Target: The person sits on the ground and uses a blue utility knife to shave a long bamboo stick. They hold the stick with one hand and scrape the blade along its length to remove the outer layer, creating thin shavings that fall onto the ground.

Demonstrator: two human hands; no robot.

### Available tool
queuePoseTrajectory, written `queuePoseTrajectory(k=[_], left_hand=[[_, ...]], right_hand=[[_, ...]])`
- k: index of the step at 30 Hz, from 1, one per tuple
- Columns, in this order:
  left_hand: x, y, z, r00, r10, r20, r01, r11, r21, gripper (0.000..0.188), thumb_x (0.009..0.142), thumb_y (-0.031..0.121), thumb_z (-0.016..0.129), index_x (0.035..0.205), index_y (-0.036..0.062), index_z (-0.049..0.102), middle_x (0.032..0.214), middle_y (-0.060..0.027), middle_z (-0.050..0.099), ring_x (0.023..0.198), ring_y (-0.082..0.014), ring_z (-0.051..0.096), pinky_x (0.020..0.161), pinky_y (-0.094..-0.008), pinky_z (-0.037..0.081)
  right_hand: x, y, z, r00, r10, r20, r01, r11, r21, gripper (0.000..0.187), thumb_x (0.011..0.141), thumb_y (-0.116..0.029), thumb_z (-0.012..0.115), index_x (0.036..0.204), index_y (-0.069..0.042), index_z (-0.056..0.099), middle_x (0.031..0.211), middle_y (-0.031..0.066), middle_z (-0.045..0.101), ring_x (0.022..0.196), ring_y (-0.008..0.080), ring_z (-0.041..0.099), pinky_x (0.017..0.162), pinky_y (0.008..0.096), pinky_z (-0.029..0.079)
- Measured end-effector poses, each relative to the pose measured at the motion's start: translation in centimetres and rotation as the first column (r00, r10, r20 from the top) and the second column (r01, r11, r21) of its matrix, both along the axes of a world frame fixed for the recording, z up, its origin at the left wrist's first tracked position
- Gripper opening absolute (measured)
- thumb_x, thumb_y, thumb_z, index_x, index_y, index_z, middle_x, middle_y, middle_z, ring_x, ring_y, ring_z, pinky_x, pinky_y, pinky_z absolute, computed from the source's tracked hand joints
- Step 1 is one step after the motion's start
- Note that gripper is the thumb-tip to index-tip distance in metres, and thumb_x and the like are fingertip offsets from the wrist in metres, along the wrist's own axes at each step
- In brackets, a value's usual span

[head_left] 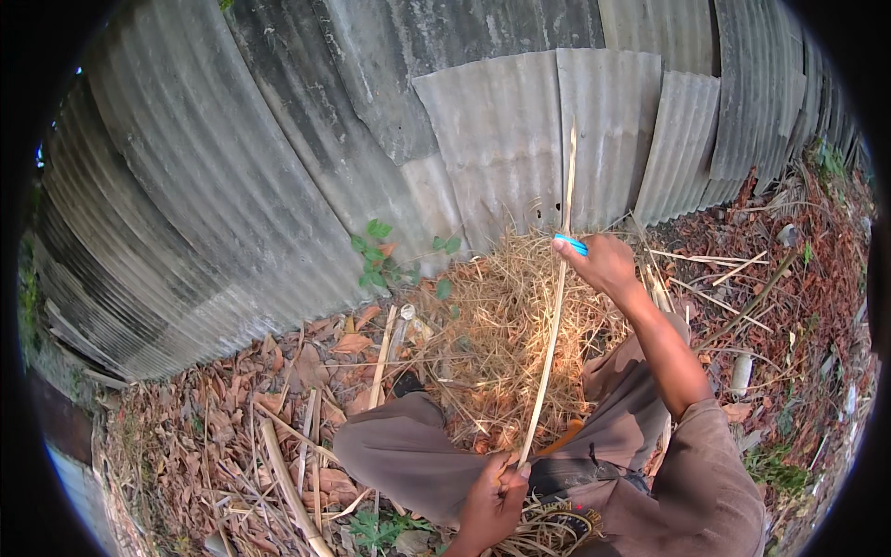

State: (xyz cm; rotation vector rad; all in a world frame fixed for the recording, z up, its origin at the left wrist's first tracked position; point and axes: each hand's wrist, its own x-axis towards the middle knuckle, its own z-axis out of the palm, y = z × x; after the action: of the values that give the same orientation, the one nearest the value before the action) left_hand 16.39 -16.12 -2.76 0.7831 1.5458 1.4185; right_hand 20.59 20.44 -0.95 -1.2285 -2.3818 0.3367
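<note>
A long, pale, bamboo-like strip (549, 357) slants up and away from my lap, its far tip in front of the metal fence. My left hand (497, 501) is closed around its near end, low in the picture. Farther along it, my right hand (605, 267) is closed on a small bright blue tool (572, 244), which lies across the strip. The tool's working edge is hidden, so its exact kind is unclear. Below the strip, a heap of thin curled shavings (501, 325) spreads between my bent legs and the fence.
A corrugated metal fence (278, 167) stands close in front. Several cut strips (290, 483) lie at the left among dry leaves (223, 418), and more thin sticks (710, 297) are at the right. A small green plant (374, 255) grows against the fence.
</note>
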Motion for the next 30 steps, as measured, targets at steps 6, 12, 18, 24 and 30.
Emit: queuePoseTrajectory(k=[6,12,18,24,30], left_hand=[[-0.2,1.1,1.0,0.966,0.224,-0.132,-0.23,0.973,-0.027,0.019,0.093,0.008,0.053,0.11,-0.0005,0.051,0.065,0.0027,0.048,0.057,-0.0045,0.043,0.05,-0.0216,0.035],[-1.6,1.4,1.0,0.96,0.109,-0.259,-0.124,0.991,-0.043,0.019,0.093,0.007,0.054,0.11,-0.0007,0.051,0.063,0.0021,0.052,0.055,-0.0011,0.042,0.048,-0.0191,0.031],[-0.9,1.7,0.9,0.98,0.169,-0.1,-0.172,0.985,-0.02,0.019,0.093,0.008,0.054,0.11,-0.0018,0.051,0.06,0.003,0.05,0.054,-0.0005,0.041,0.048,-0.0187,0.03],[-0.5,1.6,1.7,0.968,0.177,-0.179,-0.173,0.984,0.039,0.019,0.094,0.007,0.053,0.11,-0.0026,0.051,0.06,0.0028,0.049,0.052,-0.0008,0.041,0.046,-0.0189,0.03],[0.4,0.4,2.7,0.92,0.048,-0.39,-0.102,0.987,-0.121,0.019,0.093,0.01,0.049,0.108,-0.0004,0.053,0.067,-0.0023,0.051,0.059,-0.0111,0.048,0.052,-0.0275,0.04]], right_hand=[[1.6,-14.5,-1.8,0.841,0.53,0.108,-0.531,0.847,-0.029,0.07,0.073,-0.074,0.054,0.056,-0.007,0.06,0.046,0.0111,0.053,0.043,0.0314,0.057,0.045,0.0424,0.046],[3.2,-17.1,-2.0,0.788,0.616,0.002,-0.615,0.788,-0.037,0.069,0.07,-0.073,0.058,0.054,-0.006,0.058,0.048,0.0104,0.055,0.042,0.0309,0.056,0.046,0.0416,0.046],[3.8,-15.9,-1.9,0.832,0.554,-0.004,-0.554,0.832,0.012,0.071,0.07,-0.075,0.056,0.052,-0.007,0.056,0.047,0.0087,0.055,0.04,0.0293,0.055,0.046,0.0404,0.045],[3.0,-12.6,-2.8,0.846,0.533,-0.022,-0.527,0.842,0.12,0.07,0.071,-0.076,0.054,0.049,-0.01,0.053,0.041,0.0066,0.048,0.038,0.0268,0.053,0.042,0.0396,0.043],[1.0,-2.9,-2.3,0.994,0.091,0.055,-0.091,0.996,-0.003,0.075,0.075,-0.077,0.048,0.062,-0.005,0.067,0.05,0.0138,0.057,0.052,0.0311,0.062,0.051,0.0426,0.048]])
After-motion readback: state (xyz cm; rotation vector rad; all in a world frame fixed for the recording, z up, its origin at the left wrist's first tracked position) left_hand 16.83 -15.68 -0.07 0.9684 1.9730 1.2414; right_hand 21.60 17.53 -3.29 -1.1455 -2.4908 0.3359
